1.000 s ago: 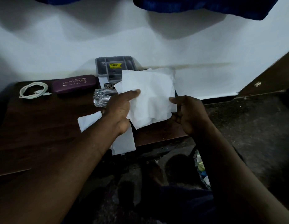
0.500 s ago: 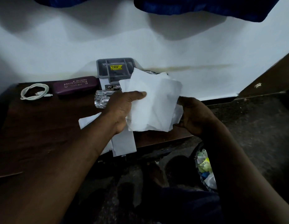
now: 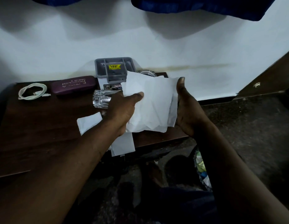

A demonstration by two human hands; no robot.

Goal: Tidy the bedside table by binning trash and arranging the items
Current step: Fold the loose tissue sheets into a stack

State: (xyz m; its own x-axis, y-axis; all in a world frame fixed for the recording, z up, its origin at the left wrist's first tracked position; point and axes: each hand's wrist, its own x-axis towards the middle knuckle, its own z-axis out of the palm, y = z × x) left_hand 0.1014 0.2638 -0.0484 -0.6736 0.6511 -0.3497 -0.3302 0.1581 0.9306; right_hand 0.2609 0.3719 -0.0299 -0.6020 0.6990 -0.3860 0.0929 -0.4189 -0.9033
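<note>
white creased tissue sheet [image 3: 150,104] hanging layered, uneven | left hand [image 3: 122,110], right hand [image 3: 187,110] both grasping it | fingers hiding behind sheet

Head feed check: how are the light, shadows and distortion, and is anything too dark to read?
Head view: dim overall, the white wall brightest, with soft shadows under the blue cloth; the white paper is crisp, the purple case lettering only partly legible; the bin at lower right is murky; straight edges bow slightly from the wide lens.

White wall [image 3: 59,46] with a yellowish streak [image 3: 197,67], blue cloth [image 3: 197,7] hanging above, dark speckled floor [image 3: 253,126]
</note>
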